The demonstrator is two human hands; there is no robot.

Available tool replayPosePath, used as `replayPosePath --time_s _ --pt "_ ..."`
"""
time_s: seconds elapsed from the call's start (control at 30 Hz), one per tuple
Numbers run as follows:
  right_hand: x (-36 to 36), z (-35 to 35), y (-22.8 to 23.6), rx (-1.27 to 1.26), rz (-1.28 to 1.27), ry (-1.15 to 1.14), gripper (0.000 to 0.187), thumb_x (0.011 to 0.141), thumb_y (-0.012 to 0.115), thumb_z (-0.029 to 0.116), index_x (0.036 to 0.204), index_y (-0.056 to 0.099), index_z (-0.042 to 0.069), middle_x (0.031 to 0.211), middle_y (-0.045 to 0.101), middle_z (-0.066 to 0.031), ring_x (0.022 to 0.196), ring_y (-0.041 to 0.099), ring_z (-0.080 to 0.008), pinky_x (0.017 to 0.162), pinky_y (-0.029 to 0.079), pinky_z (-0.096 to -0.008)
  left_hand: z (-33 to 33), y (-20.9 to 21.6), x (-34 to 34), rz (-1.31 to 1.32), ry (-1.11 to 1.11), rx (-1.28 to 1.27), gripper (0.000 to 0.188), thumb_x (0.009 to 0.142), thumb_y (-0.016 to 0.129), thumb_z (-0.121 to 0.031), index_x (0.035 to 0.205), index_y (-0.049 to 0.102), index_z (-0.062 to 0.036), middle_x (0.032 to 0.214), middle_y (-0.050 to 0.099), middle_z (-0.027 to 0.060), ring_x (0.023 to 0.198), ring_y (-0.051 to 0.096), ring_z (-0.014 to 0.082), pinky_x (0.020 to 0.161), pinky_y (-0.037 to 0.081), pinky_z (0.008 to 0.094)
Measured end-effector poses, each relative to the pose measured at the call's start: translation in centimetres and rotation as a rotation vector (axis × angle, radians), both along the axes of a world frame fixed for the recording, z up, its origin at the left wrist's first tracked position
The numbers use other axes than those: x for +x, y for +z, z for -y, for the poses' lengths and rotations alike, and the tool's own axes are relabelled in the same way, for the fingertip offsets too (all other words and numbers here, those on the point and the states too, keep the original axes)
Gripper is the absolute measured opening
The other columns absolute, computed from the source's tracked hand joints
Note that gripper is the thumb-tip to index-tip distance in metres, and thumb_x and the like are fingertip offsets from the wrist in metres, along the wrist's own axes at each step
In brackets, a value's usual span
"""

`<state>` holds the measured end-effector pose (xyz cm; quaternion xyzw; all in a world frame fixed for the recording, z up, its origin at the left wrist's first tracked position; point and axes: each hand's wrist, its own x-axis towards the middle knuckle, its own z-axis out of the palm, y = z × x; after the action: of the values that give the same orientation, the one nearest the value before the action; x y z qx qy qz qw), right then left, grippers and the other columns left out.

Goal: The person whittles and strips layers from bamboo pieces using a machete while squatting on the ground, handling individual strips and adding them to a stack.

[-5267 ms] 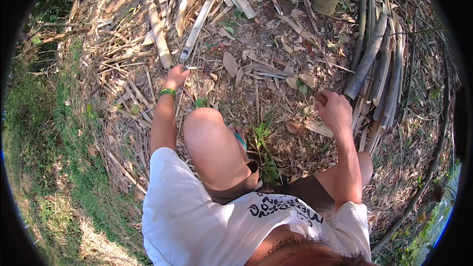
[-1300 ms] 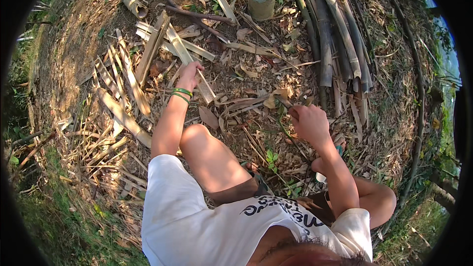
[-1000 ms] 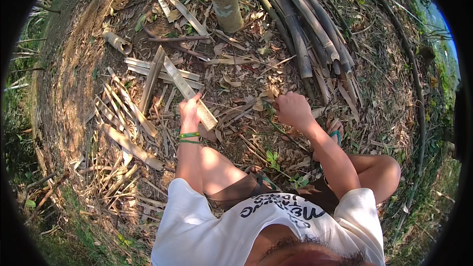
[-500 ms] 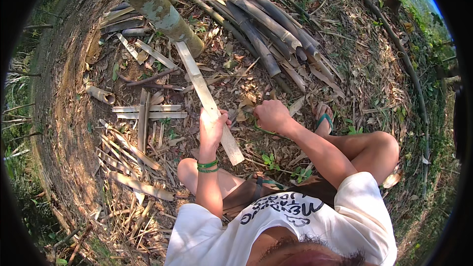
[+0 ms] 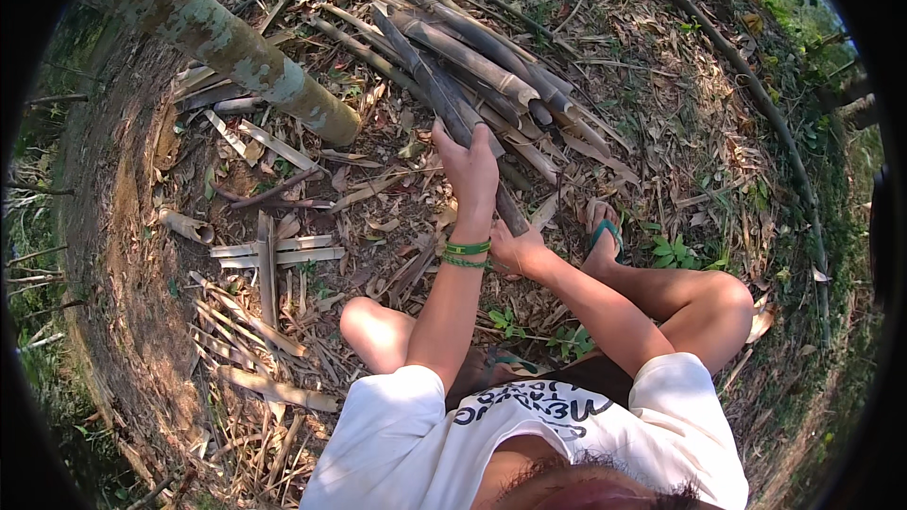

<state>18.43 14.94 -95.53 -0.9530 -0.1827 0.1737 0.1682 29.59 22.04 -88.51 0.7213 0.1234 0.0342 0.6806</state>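
A long, dark-faced bamboo strip [image 5: 430,80] slants from the far pile down toward my lap. My left hand [image 5: 468,168] is closed around it partway along, thumb and fingers on either side. At its near end my right hand [image 5: 518,250] is closed, its curled fingers against the strip's tip; whether it holds anything else is hidden. The strip's far part overlaps a pile of split and round bamboo [image 5: 487,61], so where its far end rests is hard to tell.
A lichen-patched tree trunk [image 5: 274,80] rises at the left. Left of my knee lie crossed pale bamboo strips [image 5: 274,255], a short bamboo tube [image 5: 186,225] and split pieces [image 5: 250,321]. A long curved branch [image 5: 756,85] runs along the right. Dry leaves cover the sloping ground.
My left hand has moved right and away from me; instead of a pale strip face, a dark one shows in it. The right hand has come to the strip's near end.
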Motion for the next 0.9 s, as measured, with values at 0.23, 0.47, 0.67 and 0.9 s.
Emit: replayPosePath --time_s 0.23,0.47,0.67,0.9 --pt "-0.4 0.9 -0.6 -0.061 -0.006 -0.013 0.011 0.076 0.062 0.012 0.078 0.071 0.009 0.073 0.069 -0.0133 0.074 0.071 -0.0309 0.066 0.057 -0.0420 9.4 -1.0 11.9 -0.196 0.015 0.302 0.084 0.088 0.067 -0.023 0.148 0.018 0.0085 0.138 0.041 0.0366 0.125 0.048 0.0467 0.107 0.042 0.0486" --pt "-0.1 -1.5 1.7 0.039 -0.024 0.045 0.011 0.072 0.063 0.010 0.078 0.072 0.008 0.075 0.069 -0.0144 0.077 0.070 -0.0325 0.068 0.057 -0.0436 3.6 -12.3 16.4 -0.519 -0.103 -0.109 0.027 0.090 0.065 -0.009 0.111 0.053 0.0036 0.079 0.064 0.0102 0.059 0.061 0.0157 0.046 0.047 0.0276" --pt "-0.3 0.5 0.2 -0.016 -0.085 0.030 0.018 0.077 0.065 0.014 0.093 0.071 0.012 0.074 0.068 -0.0152 0.075 0.069 -0.0348 0.066 0.055 -0.0461 -10.6 -15.4 8.6 -0.379 -0.220 0.182 0.037 0.093 0.066 -0.021 0.122 0.059 -0.0001 0.095 0.066 0.0069 0.081 0.065 0.0140 0.071 0.052 0.0298" --pt "-0.2 -1.6 2.9 0.037 -0.071 0.070 0.022 0.082 0.067 0.021 0.103 0.069 0.017 0.073 0.068 -0.0137 0.071 0.068 -0.0341 0.064 0.054 -0.0469 -36.5 -21.0 -2.0 -0.579 0.185 0.972 0.047 0.085 0.069 -0.038 0.116 0.065 -0.0021 0.114 0.067 0.0210 0.108 0.063 0.0375 0.089 0.050 0.0479"
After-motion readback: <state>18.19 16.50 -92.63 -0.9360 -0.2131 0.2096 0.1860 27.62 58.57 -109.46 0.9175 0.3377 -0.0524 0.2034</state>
